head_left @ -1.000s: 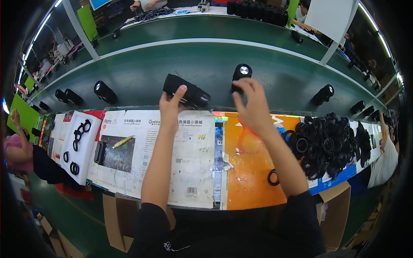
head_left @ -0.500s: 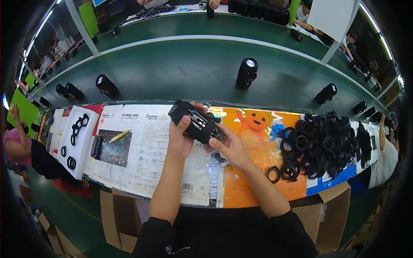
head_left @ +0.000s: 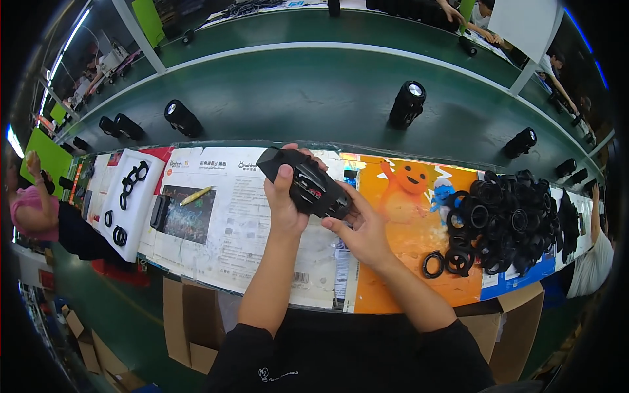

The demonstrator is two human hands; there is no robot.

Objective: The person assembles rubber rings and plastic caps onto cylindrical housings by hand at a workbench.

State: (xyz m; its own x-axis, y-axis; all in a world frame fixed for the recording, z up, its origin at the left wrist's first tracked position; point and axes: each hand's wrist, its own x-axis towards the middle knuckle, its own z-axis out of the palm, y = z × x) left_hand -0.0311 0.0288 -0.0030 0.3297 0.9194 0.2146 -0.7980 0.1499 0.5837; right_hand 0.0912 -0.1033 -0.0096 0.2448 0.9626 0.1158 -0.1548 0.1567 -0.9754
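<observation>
My left hand (head_left: 285,204) and my right hand (head_left: 364,234) hold a black cylindrical speaker (head_left: 313,185) tilted above the bench. The left fingers wrap its upper left part, with the thumb on the near side. At the lower right end, my right fingers curl round the edge while the thumb stays near it. An open slot in the speaker's side shows small parts with a reddish patch, too small to make out. To the right lies a heap of black rings (head_left: 508,219), with a single black ring (head_left: 433,264) at its near edge.
Beyond the bench runs a green conveyor belt (head_left: 295,98) carrying several speakers, one upright (head_left: 407,105). On the left are a white foam tray (head_left: 139,216) with black rings, a black block (head_left: 159,212) and a yellow pen (head_left: 196,196). Cardboard boxes (head_left: 190,321) stand below. Other people work around.
The speaker has been turned in my hands, so its side slot shows differently. My right fingers have shifted round its lower end. The whole view has swung slightly, moving the bench rightward in it.
</observation>
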